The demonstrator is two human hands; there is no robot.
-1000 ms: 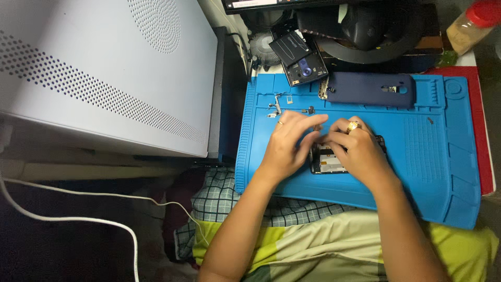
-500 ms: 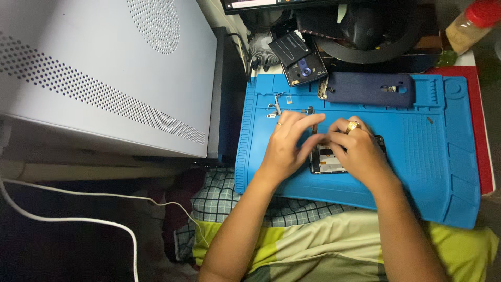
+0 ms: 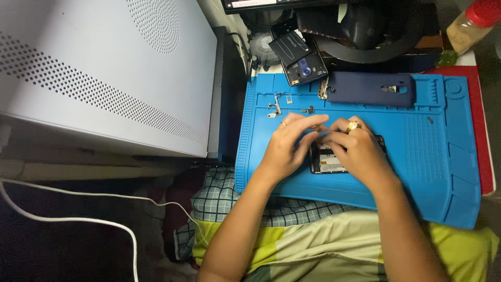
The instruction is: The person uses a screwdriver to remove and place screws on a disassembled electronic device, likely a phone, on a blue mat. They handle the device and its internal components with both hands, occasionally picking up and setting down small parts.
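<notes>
While both rest on the blue mat (image 3: pixel 443 172) — left hand (image 3: pixel 284 149) | right hand (image 3: pixel 357 151) grasp opened phone (image 3: pixel 326 162).

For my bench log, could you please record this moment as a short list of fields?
Setting: blue work mat beside a white perforated case
Left hand: fingers on the opened phone
Right hand: on the same phone, gold ring on one finger
Grip: cannot tell for either hand
On mat: dark blue back cover, small loose parts
Behind mat: another phone part, red-capped jar
</notes>
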